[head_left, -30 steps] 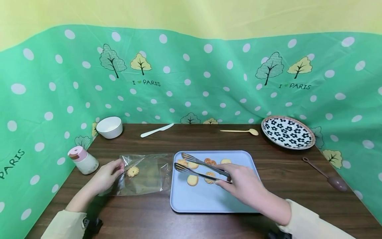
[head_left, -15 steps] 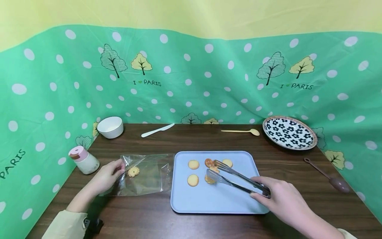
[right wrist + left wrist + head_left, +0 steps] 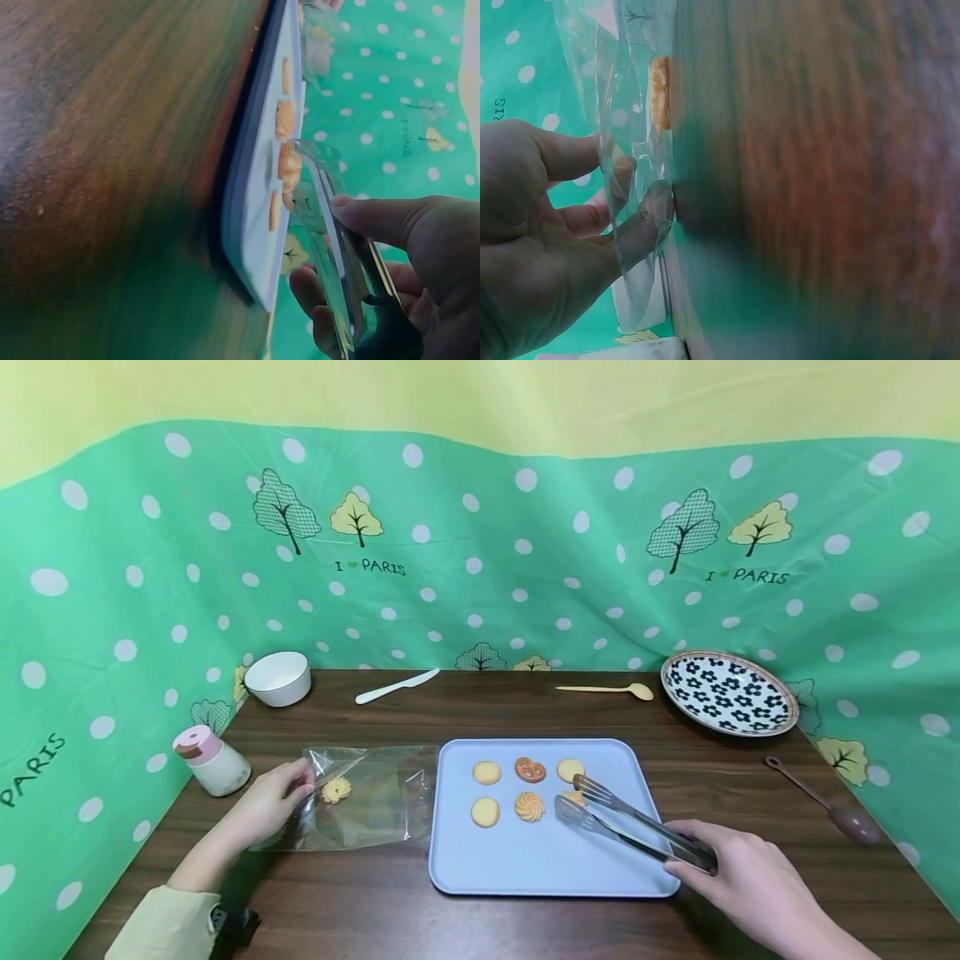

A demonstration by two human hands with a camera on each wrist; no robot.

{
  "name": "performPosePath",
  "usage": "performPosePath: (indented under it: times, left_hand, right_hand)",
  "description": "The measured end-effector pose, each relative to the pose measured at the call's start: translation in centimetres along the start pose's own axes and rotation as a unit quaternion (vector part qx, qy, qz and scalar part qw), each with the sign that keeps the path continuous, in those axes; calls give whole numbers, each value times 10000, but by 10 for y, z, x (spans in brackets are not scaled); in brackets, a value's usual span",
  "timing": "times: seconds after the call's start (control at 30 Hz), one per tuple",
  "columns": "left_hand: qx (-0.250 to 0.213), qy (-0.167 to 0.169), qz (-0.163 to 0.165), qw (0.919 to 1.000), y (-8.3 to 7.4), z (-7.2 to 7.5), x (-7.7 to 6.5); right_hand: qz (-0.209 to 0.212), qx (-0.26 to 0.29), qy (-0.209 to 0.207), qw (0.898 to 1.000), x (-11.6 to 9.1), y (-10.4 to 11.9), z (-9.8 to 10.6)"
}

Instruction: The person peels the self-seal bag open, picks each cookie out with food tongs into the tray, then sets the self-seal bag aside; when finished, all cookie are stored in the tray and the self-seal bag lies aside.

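My left hand (image 3: 272,800) holds the mouth of a clear plastic bag (image 3: 378,814), thumb and fingers parting its film. One flower-shaped cookie (image 3: 336,790) lies inside the bag. On the right, my right hand (image 3: 750,877) grips metal tongs (image 3: 645,822) with dark handles. Their tips stand around a golden cookie (image 3: 289,166) at the right side of the blue tray (image 3: 525,868), partly hidden by the tongs. Also on the tray lie plain round cookies (image 3: 486,812), a pretzel-shaped cookie (image 3: 530,770) and a swirled cookie (image 3: 529,807).
Left of the bag stands a pink-lidded jar (image 3: 212,762); a white bowl (image 3: 278,679) is behind it. A white knife (image 3: 397,686) and a yellow spoon (image 3: 606,691) lie at the back. At right are a patterned plate (image 3: 729,695) and a brown spoon (image 3: 825,802).
My right hand has moved right and nearer, carrying a cookie in the tongs from the tray's left edge to its right side. My left hand and the bag have stayed put.
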State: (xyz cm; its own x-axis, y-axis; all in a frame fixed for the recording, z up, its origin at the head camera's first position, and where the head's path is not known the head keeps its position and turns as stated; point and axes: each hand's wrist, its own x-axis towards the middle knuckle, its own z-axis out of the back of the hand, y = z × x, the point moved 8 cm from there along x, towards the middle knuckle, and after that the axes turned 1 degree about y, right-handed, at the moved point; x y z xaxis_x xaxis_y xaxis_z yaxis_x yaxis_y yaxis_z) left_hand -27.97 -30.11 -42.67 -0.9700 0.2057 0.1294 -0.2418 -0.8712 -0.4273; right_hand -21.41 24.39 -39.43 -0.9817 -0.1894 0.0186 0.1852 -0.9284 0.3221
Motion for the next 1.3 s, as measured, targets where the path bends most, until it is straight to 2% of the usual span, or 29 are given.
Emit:
performPosePath:
  times: [0.23, 0.43, 0.57, 0.73, 0.97, 1.17, 1.3]
  left_hand:
    - [10, 28, 30, 10000, 1, 0, 0]
    - [-12, 17, -30, 10000, 0, 1, 1]
    - [-15, 30, -37, 10000, 1, 1, 1]
    - [-41, 22, -20, 10000, 2, 0, 1]
    - [-69, 39, -23, 10000, 2, 0, 1]
    - [-64, 32, 24, 10000, 2, 0, 2]
    - [-79, 39, 79, 9999, 4, -1, 3]
  right_hand:
    - [-43, -78, 160, 9998, 4, -3, -4]
    - [340, -39, -341, 9988, 9, 13, 14]
    - [704, 42, -527, 9961, 18, 35, 21]
    - [1246, 100, -593, 9904, 34, 70, 15]
    - [2033, 140, -579, 9773, 57, 122, -10]
    - [2278, 307, -329, 9727, 82, 161, -29]
    - [2416, 230, -199, 9699, 96, 182, -44]
